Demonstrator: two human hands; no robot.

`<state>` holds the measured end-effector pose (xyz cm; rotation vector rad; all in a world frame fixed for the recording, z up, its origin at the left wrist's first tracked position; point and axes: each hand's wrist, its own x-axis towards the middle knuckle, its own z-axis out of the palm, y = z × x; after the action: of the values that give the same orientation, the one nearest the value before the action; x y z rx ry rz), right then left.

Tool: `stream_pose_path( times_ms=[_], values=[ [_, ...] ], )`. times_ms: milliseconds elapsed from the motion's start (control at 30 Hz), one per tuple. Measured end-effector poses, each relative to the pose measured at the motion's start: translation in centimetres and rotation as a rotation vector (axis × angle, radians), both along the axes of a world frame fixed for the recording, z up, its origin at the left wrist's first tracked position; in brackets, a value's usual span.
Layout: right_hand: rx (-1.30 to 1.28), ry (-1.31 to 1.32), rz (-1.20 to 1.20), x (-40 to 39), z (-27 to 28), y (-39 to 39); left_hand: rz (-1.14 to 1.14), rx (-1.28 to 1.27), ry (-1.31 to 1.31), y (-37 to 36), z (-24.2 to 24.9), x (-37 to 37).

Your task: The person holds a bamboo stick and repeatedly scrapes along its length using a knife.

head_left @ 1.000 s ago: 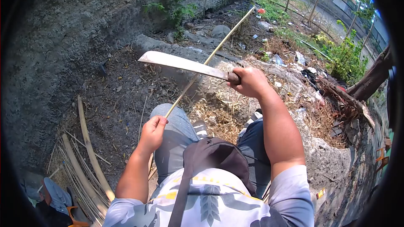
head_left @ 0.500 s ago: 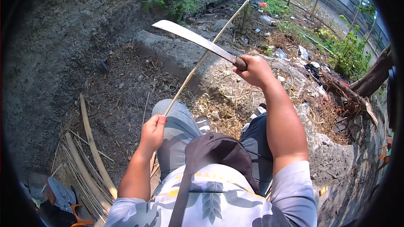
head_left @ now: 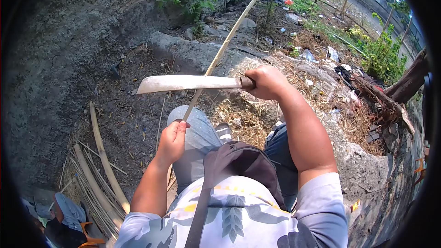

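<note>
A long, thin bamboo strip (head_left: 230, 34) rises at a slant away from me, its lower end gripped by my left hand (head_left: 172, 141) above my left knee. Wrapped round the short dark handle of a machete (head_left: 183, 83) is my right hand (head_left: 266, 82). The broad blade lies nearly level, pointing left, and crosses over the strip a little above my left hand. Its blade hides a short part of the strip.
Split bamboo lengths (head_left: 106, 156) and thin strips lie on the ground at my left. A rough wall (head_left: 55, 55) stands on the left. Dry shavings (head_left: 248, 119) cover the ground ahead. A tree trunk (head_left: 409, 80) leans at right. Part of another person (head_left: 69, 211) shows at lower left.
The machete has come down along the strip toward my left hand, its blade turning from slanted to nearly level. My left hand has shifted slightly up and right, and the strip stands steeper.
</note>
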<state>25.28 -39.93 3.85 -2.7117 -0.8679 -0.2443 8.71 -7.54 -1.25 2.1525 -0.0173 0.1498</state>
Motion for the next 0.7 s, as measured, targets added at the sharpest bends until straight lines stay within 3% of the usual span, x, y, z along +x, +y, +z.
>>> stream_pose_path(
  times_ms=[233, 367, 700],
  values=[
    [-0.012, 0.018, -0.006, -0.9, 0.1, 0.4, 0.004, 0.037, -0.019, -0.1, -0.3, 0.7],
    [0.004, -0.104, 0.156, -0.9, -0.6, 1.1, -0.016, 0.085, -0.027, -0.7, 0.2, 0.8],
    [0.059, -0.022, 0.065, 0.3, -1.0, 0.0, 0.002, 0.119, -0.037, -1.3, 0.9, 0.7]
  ],
)
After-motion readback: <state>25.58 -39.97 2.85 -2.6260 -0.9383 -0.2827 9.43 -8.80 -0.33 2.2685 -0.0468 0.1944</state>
